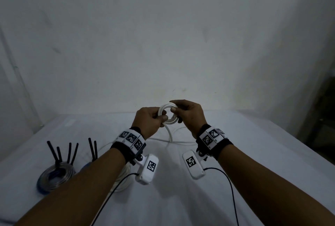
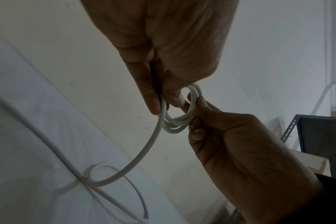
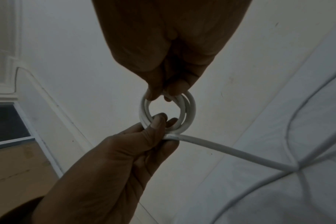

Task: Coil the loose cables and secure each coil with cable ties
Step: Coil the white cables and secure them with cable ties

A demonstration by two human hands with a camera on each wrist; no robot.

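Note:
A small coil of white cable hangs in the air above the white table, held between both hands. My left hand pinches the coil's near left side, thumb over the turns. My right hand pinches the opposite side. The loose tail drops from the left hand to the table, where more cable lies in loops.
At the near left lie a grey and blue coil and a second coil, each with black cable ties sticking up. A white coil lies under my left forearm. A metal shelf stands off to the right.

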